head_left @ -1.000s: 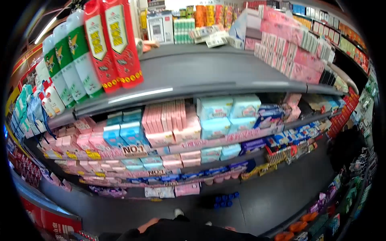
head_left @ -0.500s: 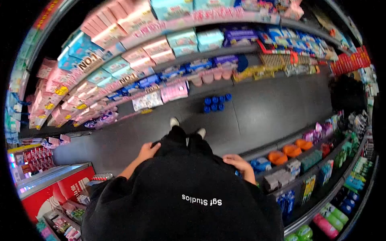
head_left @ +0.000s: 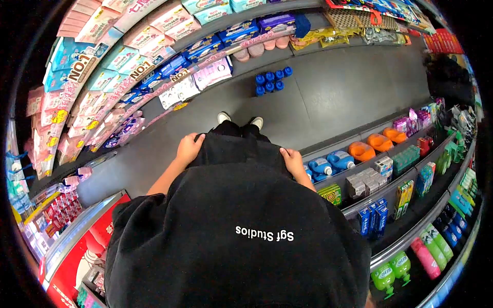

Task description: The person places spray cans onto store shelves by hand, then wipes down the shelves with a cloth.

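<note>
My left hand [head_left: 189,149] is closed on the left side of the hem of my black T-shirt [head_left: 241,205], with fingers curled over the cloth. On the other side, my right hand [head_left: 292,161] grips the same hem, thumb on top. Between them the hem is stretched out in front of my waist. Beyond it show my white shoes [head_left: 223,117] on the dark floor. Several blue-capped bottles [head_left: 269,78] stand grouped on the floor ahead of my feet.
Curved shelves with pink, teal and blue packs [head_left: 205,49] run along the left and front. To the right, a low shelf holds orange jugs [head_left: 362,151], blue jugs [head_left: 341,160] and green pump bottles [head_left: 383,277]. A red display case [head_left: 84,244] stands at lower left.
Both hands have taken hold of the T-shirt hem and pulled it forward and up, away from my body. The view has tilted, so the floor bottles sit higher in the picture.
</note>
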Demonstrator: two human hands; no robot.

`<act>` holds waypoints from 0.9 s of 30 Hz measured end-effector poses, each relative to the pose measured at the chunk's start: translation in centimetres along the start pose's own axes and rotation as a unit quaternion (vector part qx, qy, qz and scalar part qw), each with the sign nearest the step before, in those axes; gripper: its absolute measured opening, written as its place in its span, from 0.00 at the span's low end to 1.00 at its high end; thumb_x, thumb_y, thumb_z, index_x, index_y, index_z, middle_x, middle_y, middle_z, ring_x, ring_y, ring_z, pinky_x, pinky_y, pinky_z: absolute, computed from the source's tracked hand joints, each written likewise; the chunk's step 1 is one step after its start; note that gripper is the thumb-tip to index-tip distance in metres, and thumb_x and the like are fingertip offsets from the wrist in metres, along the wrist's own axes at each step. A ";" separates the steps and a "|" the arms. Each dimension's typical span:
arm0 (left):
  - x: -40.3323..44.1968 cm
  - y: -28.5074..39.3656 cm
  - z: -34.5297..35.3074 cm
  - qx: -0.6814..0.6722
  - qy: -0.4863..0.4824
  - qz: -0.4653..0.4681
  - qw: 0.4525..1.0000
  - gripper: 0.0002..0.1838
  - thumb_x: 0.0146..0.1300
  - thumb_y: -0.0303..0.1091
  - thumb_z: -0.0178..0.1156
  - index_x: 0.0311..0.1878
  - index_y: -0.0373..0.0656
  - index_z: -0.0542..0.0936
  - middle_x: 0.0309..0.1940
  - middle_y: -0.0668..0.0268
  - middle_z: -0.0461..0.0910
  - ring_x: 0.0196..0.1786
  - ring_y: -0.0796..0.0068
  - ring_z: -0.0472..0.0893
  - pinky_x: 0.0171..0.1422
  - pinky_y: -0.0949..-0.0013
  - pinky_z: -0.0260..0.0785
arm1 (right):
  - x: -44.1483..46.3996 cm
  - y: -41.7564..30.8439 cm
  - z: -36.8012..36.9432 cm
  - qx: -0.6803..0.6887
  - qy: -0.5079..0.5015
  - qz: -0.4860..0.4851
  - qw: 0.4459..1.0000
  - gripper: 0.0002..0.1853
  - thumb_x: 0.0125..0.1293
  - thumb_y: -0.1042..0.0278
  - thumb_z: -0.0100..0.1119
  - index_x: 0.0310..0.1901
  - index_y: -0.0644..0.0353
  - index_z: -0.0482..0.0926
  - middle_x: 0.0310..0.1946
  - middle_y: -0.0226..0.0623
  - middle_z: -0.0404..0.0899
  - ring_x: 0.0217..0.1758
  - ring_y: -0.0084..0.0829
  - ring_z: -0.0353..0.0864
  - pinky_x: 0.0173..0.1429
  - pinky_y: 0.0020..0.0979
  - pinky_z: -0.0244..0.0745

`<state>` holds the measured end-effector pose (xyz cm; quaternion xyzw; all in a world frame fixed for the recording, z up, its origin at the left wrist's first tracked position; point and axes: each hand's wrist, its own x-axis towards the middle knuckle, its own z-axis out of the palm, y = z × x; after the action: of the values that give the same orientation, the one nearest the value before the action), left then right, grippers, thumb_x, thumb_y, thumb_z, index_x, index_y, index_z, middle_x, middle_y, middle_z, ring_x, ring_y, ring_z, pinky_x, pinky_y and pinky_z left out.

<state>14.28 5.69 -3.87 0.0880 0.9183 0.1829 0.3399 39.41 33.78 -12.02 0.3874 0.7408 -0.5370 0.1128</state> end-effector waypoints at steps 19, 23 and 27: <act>7.8 -7.2 -1.5 0.024 -0.011 0.058 0.998 0.24 0.65 0.51 0.51 0.35 0.35 0.78 0.35 0.44 0.79 0.42 0.43 0.78 0.46 0.49 0.69 | 6.8 -9.5 4.6 -0.163 -0.028 -0.055 0.985 0.21 0.65 0.55 0.55 0.31 0.70 0.79 0.27 0.60 0.76 0.31 0.54 0.77 0.38 0.43 0.71; 9.1 -8.4 -0.8 -0.008 0.006 0.079 0.997 0.24 0.66 0.51 0.50 0.35 0.34 0.78 0.35 0.44 0.79 0.42 0.42 0.78 0.47 0.48 0.69 | 8.4 -10.4 4.7 -0.222 -0.058 -0.059 0.971 0.22 0.65 0.50 0.53 0.33 0.65 0.81 0.32 0.57 0.79 0.36 0.57 0.78 0.42 0.48 0.73; 11.2 -9.6 -0.1 -0.021 -0.041 0.105 0.993 0.24 0.64 0.50 0.52 0.37 0.34 0.79 0.36 0.42 0.78 0.41 0.41 0.78 0.47 0.49 0.69 | 8.7 -12.2 5.2 -0.218 -0.055 -0.091 0.970 0.19 0.64 0.58 0.55 0.30 0.70 0.80 0.26 0.59 0.77 0.30 0.56 0.77 0.38 0.46 0.71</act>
<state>5.35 0.03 -14.24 0.1844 0.8852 0.2327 0.3581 23.79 31.61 -10.55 0.2542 0.8650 -0.3908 0.1857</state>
